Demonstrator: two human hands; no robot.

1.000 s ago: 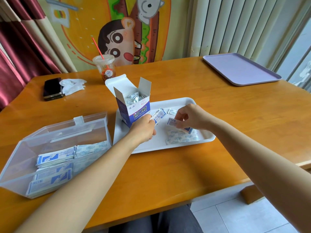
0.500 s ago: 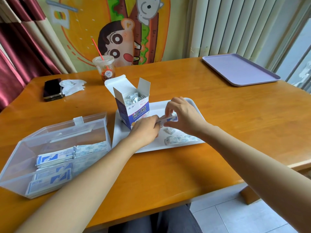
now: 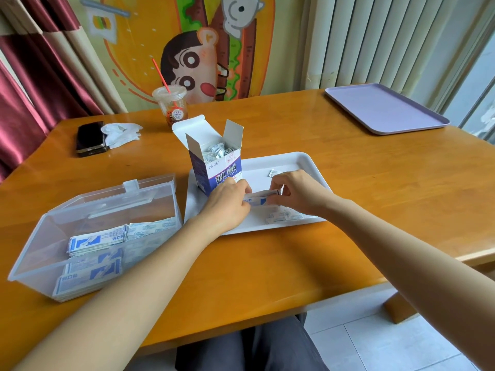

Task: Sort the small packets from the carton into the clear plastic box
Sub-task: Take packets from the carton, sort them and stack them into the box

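**Both hands pinch one packet stack**

Left hand [image 3: 227, 207] and right hand [image 3: 297, 191], fingers curled, clamp a thin white-and-blue packet stack [image 3: 258, 198] between them over the white rectangular plastic tray [image 3: 308, 162]. Behind stands the open blue-and-white cardboard carton [image 3: 217, 164]; left, the clear plastic box [image 3: 34, 253], on an orange wooden table [image 3: 375, 183].

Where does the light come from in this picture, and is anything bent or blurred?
Head view: daylight enters from the window at right, leaving glare on the table; the wide lens bows the table edge and stretches both forearms; the packets between the hands look slightly soft.
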